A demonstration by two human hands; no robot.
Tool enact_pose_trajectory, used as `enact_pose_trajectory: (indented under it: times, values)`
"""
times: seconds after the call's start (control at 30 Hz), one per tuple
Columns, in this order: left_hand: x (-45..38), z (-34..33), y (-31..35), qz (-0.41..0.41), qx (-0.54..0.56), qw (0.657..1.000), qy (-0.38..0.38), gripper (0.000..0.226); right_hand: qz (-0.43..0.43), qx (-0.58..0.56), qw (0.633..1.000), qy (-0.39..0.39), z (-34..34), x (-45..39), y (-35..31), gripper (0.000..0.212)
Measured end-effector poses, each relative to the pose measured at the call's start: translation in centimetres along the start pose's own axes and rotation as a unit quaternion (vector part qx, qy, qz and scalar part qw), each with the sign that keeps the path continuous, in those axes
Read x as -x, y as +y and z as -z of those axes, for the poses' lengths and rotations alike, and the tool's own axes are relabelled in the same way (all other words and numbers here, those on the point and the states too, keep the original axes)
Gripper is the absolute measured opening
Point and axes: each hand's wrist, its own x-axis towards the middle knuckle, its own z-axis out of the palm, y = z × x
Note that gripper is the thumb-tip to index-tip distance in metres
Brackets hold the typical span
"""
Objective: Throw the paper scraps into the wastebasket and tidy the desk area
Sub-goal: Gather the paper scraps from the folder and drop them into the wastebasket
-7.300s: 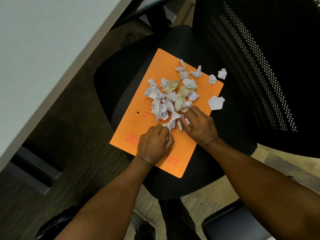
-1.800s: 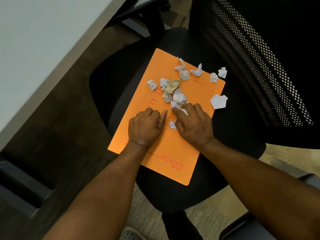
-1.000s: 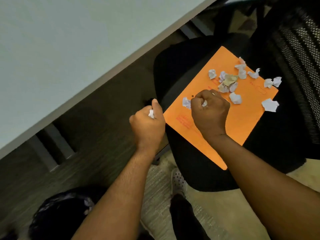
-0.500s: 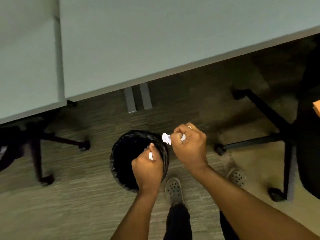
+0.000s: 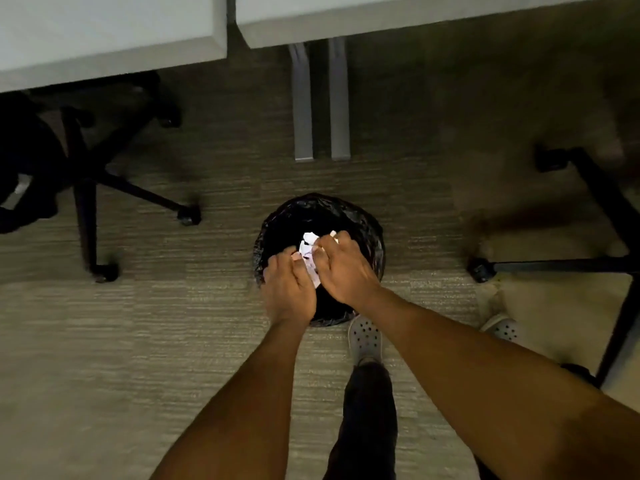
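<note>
A round black wastebasket (image 5: 370, 233) lined with a black bag stands on the carpet below me. Both hands hover side by side over its mouth. White crumpled paper scraps (image 5: 309, 251) show between them. My left hand (image 5: 289, 287) is cupped around the scraps from the left, and my right hand (image 5: 343, 268) closes on them from the right. The inside of the basket is dark, and the hands cover its near half.
Two pale desk tops (image 5: 104, 32) meet along the top edge, with grey legs (image 5: 320, 102) below the seam. Black wheeled chair bases stand at left (image 5: 104, 188) and right (image 5: 595, 237). My feet in pale clogs (image 5: 365, 337) stand just behind the basket.
I turned from the chair with the orange folder to the wastebasket. Both hands, holding scraps, have moved together over the basket's mouth, which now sits centred below me.
</note>
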Motion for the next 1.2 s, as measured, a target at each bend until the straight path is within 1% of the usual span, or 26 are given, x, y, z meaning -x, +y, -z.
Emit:
enact_pose_trajectory:
  times: [0.03, 0.1, 0.13, 0.2, 0.3, 0.43, 0.53, 0.7, 0.8, 0.97, 1.1, 1.2]
  values:
    - [0.1, -0.2, -0.6, -0.007, -0.061, 0.997, -0.045, 0.069, -0.012, 0.04, 0.998, -0.039, -0.2, -0.2, 0.3, 0.053]
    - [0.7, -0.3, -1.8, -0.039, -0.187, 0.974, -0.118, 0.066, -0.022, 0.129, 0.988, -0.084, -0.5, -0.2, 0.7, 0.055]
    - [1.1, -0.2, -2.2, -0.054, -0.223, 0.964, -0.135, 0.063, -0.017, 0.157, 0.983, -0.09, -0.4, -0.1, 0.8, 0.057]
    - [1.9, 0.2, -2.4, -0.064, -0.255, 0.954, -0.143, 0.063, 0.012, 0.188, 0.977, -0.097, -0.3, 0.3, 1.3, 0.06]
    - [2.5, 0.7, -2.0, -0.064, -0.267, 0.951, -0.144, 0.071, 0.043, 0.2, 0.974, -0.093, 0.1, 1.3, 1.6, 0.062]
    - [2.3, 0.8, -0.6, -0.084, -0.271, 0.949, -0.14, 0.074, 0.042, 0.178, 0.981, -0.071, 1.4, 1.9, 1.5, 0.067]
    - [2.3, 0.8, 0.9, -0.107, -0.267, 0.948, -0.137, 0.074, 0.037, 0.159, 0.986, -0.045, 3.0, 2.6, 1.5, 0.073]
    - [3.3, 0.2, 5.1, -0.16, -0.227, 0.952, -0.128, 0.074, 0.001, 0.092, 0.996, 0.0, 7.2, 4.9, 2.6, 0.067]
    - [4.4, -0.8, 8.7, -0.208, -0.191, 0.951, -0.125, 0.07, -0.025, 0.081, 0.995, 0.045, 10.8, 6.9, 3.8, 0.067]
    - [7.0, -2.4, 16.4, -0.303, -0.146, 0.931, -0.14, 0.063, -0.066, 0.082, 0.983, 0.153, 17.9, 10.8, 5.9, 0.063]
    - [8.9, -3.7, 23.4, -0.375, -0.112, 0.908, -0.153, 0.057, -0.088, 0.049, 0.961, 0.257, 23.4, 13.7, 7.7, 0.049]
    - [10.6, -4.5, 28.3, -0.418, -0.098, 0.887, -0.168, 0.056, -0.096, 0.035, 0.94, 0.324, 27.5, 16.1, 8.7, 0.044]
